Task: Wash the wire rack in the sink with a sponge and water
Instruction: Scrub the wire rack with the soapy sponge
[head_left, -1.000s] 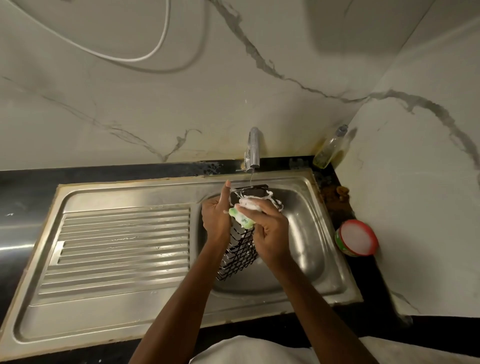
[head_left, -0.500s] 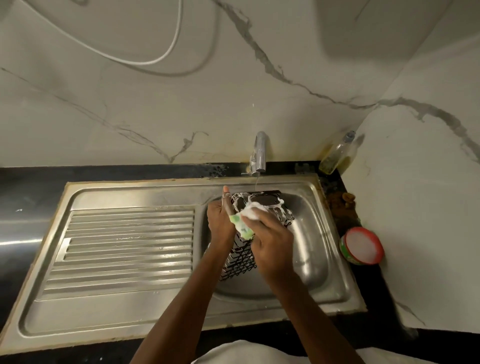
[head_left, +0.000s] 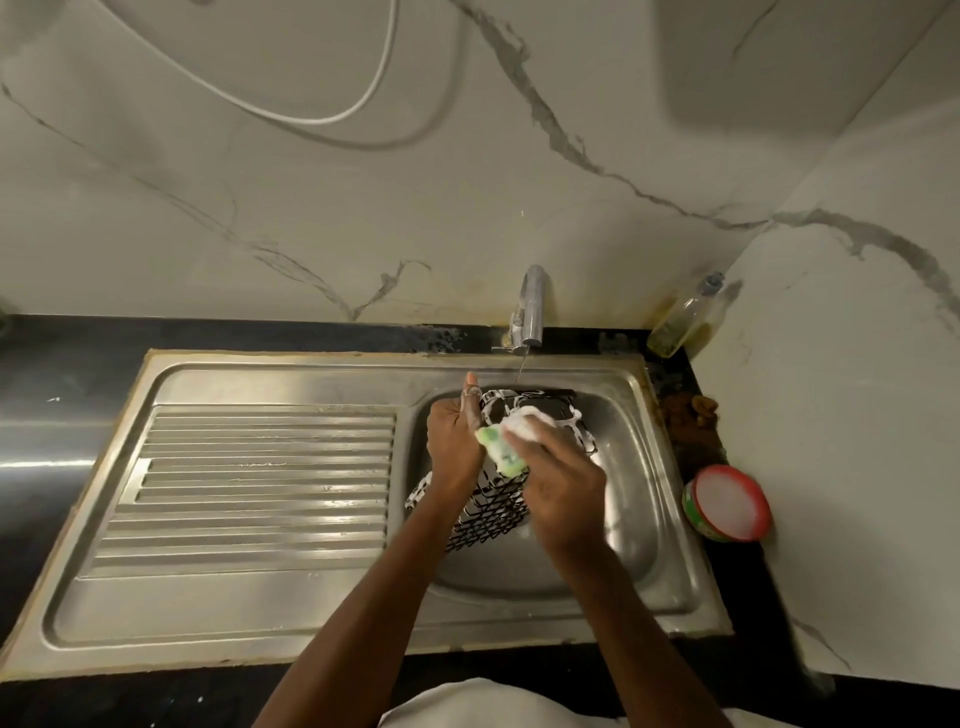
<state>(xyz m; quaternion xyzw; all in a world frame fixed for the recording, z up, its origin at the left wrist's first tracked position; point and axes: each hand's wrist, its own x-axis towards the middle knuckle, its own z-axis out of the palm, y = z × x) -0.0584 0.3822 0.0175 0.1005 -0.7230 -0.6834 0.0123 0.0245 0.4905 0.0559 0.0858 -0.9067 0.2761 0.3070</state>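
Scrubbing is the step in hand, judging by the suds: the steel sink (head_left: 670, 467) holds a black wire rack (head_left: 493, 512) standing tilted in the bowl, foam coating its upper wires. The left hand (head_left: 454, 447) grips the rack's left edge, fingers curled round it and thumb pointing up toward the tap (head_left: 531, 306). The right hand (head_left: 563, 491), just right of the left and touching the rack's face, is clamped on a soapy green sponge (head_left: 501, 449) pressed against the mesh. A thin stream of water falls from the tap onto the rack's far rim, beyond both hands.

The lower mesh near the wrists looks bare of foam, so the next move likely calls for drawing the sponge down toward the body while the left hand keeps the rack steady, then turning it under the stream.

Left of the left hand lies the ridged draining board (head_left: 249, 488); all sits in a black counter (head_left: 62, 374) under marbled white walls. Right of the right hand, well apart, stand a red-rimmed tub (head_left: 727, 503) and, farther back, a bottle (head_left: 688, 317).
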